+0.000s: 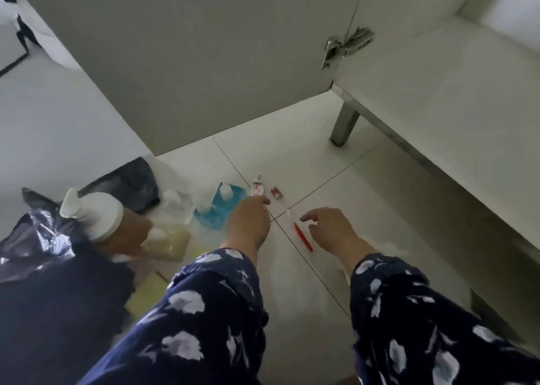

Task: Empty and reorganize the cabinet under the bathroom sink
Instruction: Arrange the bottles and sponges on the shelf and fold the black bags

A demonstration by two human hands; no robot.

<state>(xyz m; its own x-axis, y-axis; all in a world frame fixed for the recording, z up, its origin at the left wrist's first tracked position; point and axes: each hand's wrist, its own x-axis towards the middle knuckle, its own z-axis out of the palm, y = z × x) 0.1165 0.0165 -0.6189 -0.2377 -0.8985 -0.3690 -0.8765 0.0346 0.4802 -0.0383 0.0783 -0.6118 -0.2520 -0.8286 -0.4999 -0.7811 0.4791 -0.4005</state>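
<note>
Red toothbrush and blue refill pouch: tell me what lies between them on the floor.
In the head view, the left hand lies between the red toothbrush and the blue refill pouch, its fingertips at the small toothpaste tube.

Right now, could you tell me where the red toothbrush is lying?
In the head view, the red toothbrush lies on the floor tiles between both hands, just inside the right hand, right of the small toothpaste tube.

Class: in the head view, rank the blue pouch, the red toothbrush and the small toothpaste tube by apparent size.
1. blue pouch
2. red toothbrush
3. toothpaste tube, partly hidden by the left hand, so its rank is unsure.
</note>
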